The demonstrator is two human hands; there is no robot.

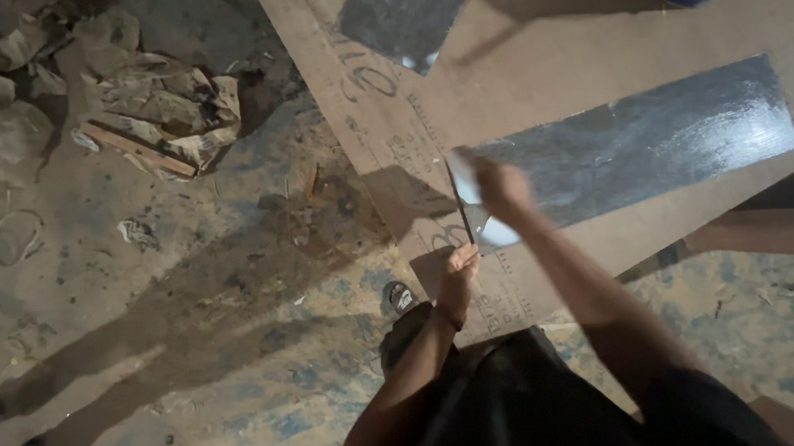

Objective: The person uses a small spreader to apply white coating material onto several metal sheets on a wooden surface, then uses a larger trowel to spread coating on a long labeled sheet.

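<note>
Your left hand [459, 263] pinches the bottom of a thin dark strip [460, 207], steadying it upright; your right hand [501, 185] grips a pale scraper [466, 177] just beside it, over the glue-streaked brown board [587, 90].

Pale sheet piece [466, 180]: thin, whitish, blurred, held upright over brown board [534, 83] bearing glossy dark grey coated strip [652, 140].
</note>
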